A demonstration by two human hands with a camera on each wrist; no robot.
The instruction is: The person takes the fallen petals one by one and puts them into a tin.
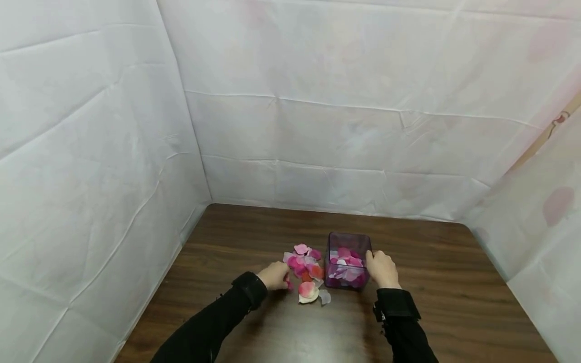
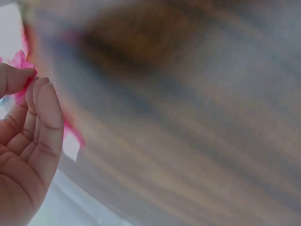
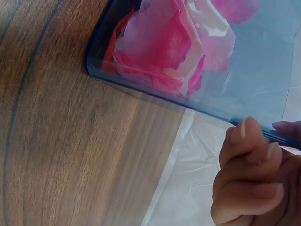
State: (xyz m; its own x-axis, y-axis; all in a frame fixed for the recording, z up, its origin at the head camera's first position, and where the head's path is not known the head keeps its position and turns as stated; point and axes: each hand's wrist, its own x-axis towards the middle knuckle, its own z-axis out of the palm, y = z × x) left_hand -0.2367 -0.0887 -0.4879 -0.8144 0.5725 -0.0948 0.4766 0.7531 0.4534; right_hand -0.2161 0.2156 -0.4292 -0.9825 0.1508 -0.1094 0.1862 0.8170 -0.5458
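Note:
My left hand [image 1: 274, 276] pinches a pink petal [image 2: 21, 70] between thumb and fingertips, beside a loose pile of petals [image 1: 299, 261] on the table. The pile mixes pink, white and orange-red petals. To its right stands a clear purple box [image 1: 348, 285], open at the top, with pink, white and red petals [image 3: 160, 47] inside. My right hand [image 1: 383, 269] grips the box's right wall at the rim, thumb on one side and curled fingers [image 3: 247, 136] on the other. In the left wrist view most of the background is blurred.
The dark wood table [image 1: 454, 302] bears the box and petals. White sheeting [image 1: 317, 136] hangs behind it and along both sides. A pink and cream petal [image 1: 307, 291] and a whitish petal [image 1: 325, 297] lie nearer me than the pile.

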